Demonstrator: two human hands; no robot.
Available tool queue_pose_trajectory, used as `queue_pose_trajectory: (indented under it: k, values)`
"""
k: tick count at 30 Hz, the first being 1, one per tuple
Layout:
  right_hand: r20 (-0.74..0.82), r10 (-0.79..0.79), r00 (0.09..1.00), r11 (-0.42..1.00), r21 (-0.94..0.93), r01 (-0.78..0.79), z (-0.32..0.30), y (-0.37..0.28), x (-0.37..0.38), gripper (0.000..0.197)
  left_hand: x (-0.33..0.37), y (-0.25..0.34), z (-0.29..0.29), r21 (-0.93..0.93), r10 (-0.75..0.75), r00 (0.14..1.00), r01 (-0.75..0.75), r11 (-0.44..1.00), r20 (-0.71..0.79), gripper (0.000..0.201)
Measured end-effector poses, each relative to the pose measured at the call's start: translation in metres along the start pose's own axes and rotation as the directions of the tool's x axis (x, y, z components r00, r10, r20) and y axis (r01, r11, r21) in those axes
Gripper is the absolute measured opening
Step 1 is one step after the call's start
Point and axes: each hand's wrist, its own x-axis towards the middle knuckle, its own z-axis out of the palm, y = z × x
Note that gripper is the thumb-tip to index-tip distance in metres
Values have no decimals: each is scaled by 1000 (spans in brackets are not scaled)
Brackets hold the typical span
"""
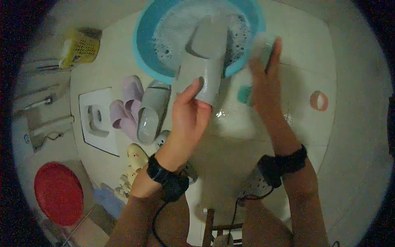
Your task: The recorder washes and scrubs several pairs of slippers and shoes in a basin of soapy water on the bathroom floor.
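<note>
My left hand (189, 113) is closed round the heel end of a light grey slide slipper (201, 66), thumb on the sole. The slipper's strap end reaches over a blue basin (142, 49) of foamy water (177, 24). Right of the basin, my right hand (265, 84) is raised and smeared by motion, its fingers round a blurred pale-green object (265, 47) with a dark edge. The object's kind cannot be made out. Beside that wrist, a small teal-green thing (245, 94) shows near the floor.
Left of the basin stand another grey slipper (153, 117) and lilac slippers (125, 111), with yellow ones (137, 155) nearer me. Further left are a squat toilet (98, 119), a yellow basket (82, 48) and a red round object (58, 193). A pinkish ring (319, 101) lies right.
</note>
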Motion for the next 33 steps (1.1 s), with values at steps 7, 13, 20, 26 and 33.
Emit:
queue_pose_trajectory:
  k: [7,13,20,26,33]
  values:
    - [422,-52,905,992,-81,94,17,-22,-113,79,-5,7,-5,-27,-2,992,-1,1000,-128,39]
    - [328,69,942,989,-143,-23,27,-39,-21,73,-1,3,-7,-259,-143,961,80,963,-236,38]
    - [406,12,914,960,-261,104,7,-54,-63,69,-27,4,6,42,-144,971,155,987,-189,39]
    - [367,-363,857,660,-548,514,24,-14,11,70,-10,-8,-53,-548,-300,875,474,689,380,35]
    - [373,121,920,882,-466,73,-1,-59,-58,72,-30,3,-28,-9,-293,899,307,952,-325,26]
